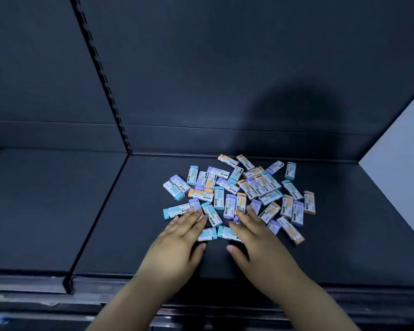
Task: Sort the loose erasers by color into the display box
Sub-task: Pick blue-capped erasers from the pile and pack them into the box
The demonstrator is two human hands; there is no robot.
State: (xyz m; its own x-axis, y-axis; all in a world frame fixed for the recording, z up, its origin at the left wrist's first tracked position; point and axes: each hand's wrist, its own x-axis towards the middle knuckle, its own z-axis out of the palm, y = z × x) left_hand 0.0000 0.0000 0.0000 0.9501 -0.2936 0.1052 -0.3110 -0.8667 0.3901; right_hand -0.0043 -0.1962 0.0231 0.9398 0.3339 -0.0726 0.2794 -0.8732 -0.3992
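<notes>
- Only one view is given, taken from the person's head.
- The camera is pointed forward and down at a dark shelf (344, 235).
- The shelf is seen from close up, with the left hand (177, 240) and right hand (258, 240) low in the picture.

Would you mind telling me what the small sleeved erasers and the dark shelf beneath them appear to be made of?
Small pastel block erasers: likely matte rubber or vinyl, teal, purple and orange ends showing beyond printed white paper-looking sleeves. Dark flat shelf: probably painted metal, given its smooth, faintly sheened surface and the slotted upright.
</notes>
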